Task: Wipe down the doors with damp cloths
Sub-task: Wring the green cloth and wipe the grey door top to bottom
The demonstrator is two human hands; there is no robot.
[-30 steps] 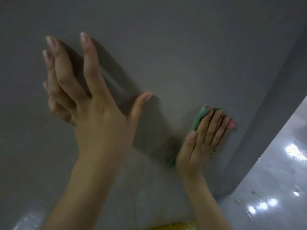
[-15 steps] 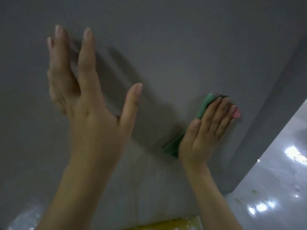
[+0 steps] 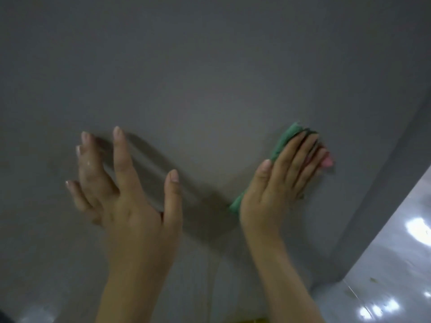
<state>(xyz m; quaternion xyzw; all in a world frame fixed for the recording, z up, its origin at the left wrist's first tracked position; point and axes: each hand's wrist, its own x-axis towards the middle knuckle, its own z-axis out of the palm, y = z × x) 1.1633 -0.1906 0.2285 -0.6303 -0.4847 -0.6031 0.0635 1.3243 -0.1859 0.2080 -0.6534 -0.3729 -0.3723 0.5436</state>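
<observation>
Green cloth (image 3: pixel 286 142) pressed under right-hand fingers (image 3: pixel 300 157).

Indoor room, grey door (image 3: pixel 210 78), glossy floor (image 3: pixel 396 264)

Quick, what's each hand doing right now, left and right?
Left hand: open, fingers straight and spread, holding nothing.
Right hand: open, flat fingers pressing the green cloth against the grey door.

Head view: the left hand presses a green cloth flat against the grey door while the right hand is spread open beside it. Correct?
Not quite: the hands are swapped. In the head view the right hand presses the green cloth flat against the grey door, and the left hand is spread open beside it.
</observation>
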